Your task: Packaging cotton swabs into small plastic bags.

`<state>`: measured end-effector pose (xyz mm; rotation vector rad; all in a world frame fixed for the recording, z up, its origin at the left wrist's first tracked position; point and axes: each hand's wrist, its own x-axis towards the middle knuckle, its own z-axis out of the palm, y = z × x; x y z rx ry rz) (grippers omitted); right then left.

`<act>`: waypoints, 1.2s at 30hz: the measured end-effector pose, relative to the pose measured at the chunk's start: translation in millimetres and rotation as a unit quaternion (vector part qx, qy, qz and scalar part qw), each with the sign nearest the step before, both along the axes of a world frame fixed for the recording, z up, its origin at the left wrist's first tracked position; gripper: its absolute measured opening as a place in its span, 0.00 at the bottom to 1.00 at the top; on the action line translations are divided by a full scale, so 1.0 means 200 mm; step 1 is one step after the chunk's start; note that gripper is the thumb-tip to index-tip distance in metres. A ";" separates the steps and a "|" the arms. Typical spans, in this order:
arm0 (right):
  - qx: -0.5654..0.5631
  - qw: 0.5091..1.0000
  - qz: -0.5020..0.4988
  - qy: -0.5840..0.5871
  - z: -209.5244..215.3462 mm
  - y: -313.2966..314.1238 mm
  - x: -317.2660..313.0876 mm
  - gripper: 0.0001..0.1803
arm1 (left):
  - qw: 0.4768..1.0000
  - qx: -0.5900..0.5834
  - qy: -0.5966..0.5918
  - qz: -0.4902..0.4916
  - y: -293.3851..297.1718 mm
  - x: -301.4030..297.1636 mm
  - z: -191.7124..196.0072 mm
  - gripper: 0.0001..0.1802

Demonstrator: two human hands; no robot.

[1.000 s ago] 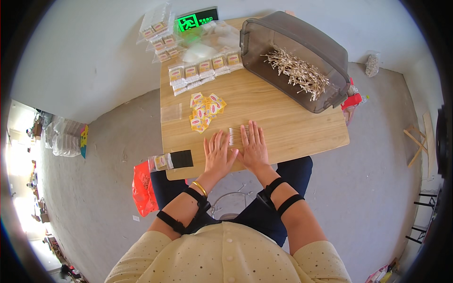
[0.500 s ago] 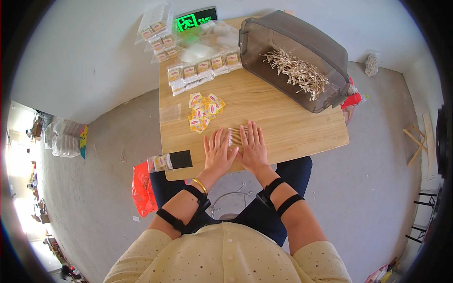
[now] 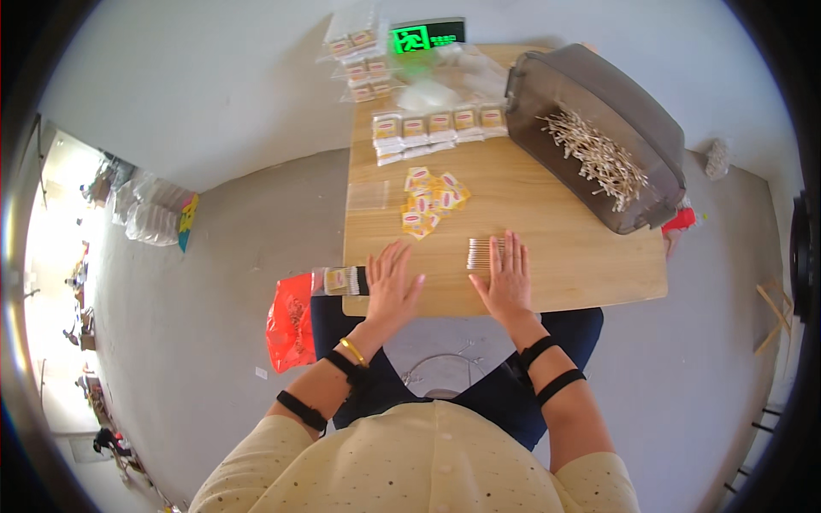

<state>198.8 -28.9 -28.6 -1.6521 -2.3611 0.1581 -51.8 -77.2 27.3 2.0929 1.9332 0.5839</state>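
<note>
A short row of cotton swabs lies side by side on the wooden table. My right hand rests flat over the row's right part, fingers straight and hiding some of the sticks. Well to the left of the row, my left hand is spread with nothing in it. It covers most of a black pad at the table's left edge. On that pad's outer side sits a clear bag of swabs with a yellow label card. Beyond both hands is a loose pile of yellow-and-white cards.
A tilted grey plastic bin at the far right holds many loose swabs. Filled packs line the back, with stacked packs and a green exit sign behind. A red bag hangs at the left edge.
My left hand has moved left, away from the swab row and over to the black pad. My right hand stays on the swabs. The whole view has shifted.
</note>
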 end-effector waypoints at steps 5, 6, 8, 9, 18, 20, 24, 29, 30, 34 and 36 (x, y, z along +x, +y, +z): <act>-0.009 1.000 0.012 0.008 -0.01 -0.03 -0.11 0.52 | 0.995 0.018 -0.014 0.098 -0.25 -0.42 0.02 0.29; -0.011 1.000 0.027 0.007 -0.02 -0.05 -0.18 0.52 | 0.993 0.026 -0.018 0.111 -0.28 -0.46 0.03 0.29; -0.011 0.999 0.043 0.004 -0.01 -0.10 -0.33 0.52 | 0.991 0.035 -0.026 0.126 -0.30 -0.48 0.02 0.28; -0.019 0.998 0.058 0.005 0.00 -0.13 -0.40 0.53 | 0.994 0.033 0.002 0.104 -0.30 -0.47 0.03 0.28; -0.050 0.993 0.082 -0.075 0.04 -0.21 -0.67 0.52 | 0.999 0.013 0.022 -0.035 -0.03 -0.19 -0.09 0.30; -0.056 0.989 0.080 -0.109 0.04 -0.21 -0.67 0.52 | 0.996 0.020 0.058 -0.057 -0.01 -0.17 -0.13 0.31; -0.065 0.991 0.073 -0.087 0.05 -0.21 -0.66 0.51 | 0.996 0.014 0.057 -0.068 -0.01 -0.17 -0.15 0.31; -0.067 0.990 0.076 -0.100 0.08 -0.21 -0.66 0.52 | 0.991 -0.007 0.092 -0.098 -0.02 -0.20 -0.14 0.33; -0.067 0.990 0.079 -0.094 0.08 -0.21 -0.66 0.53 | 0.991 -0.008 0.092 -0.097 -0.02 -0.21 -0.13 0.33; -0.039 0.996 0.082 0.023 0.04 -0.20 -0.64 0.53 | 0.998 -0.003 0.052 -0.030 -0.02 -0.28 -0.08 0.35; -0.031 0.995 0.082 0.037 0.04 -0.19 -0.62 0.53 | 0.999 0.002 0.034 0.000 -0.05 -0.35 -0.06 0.35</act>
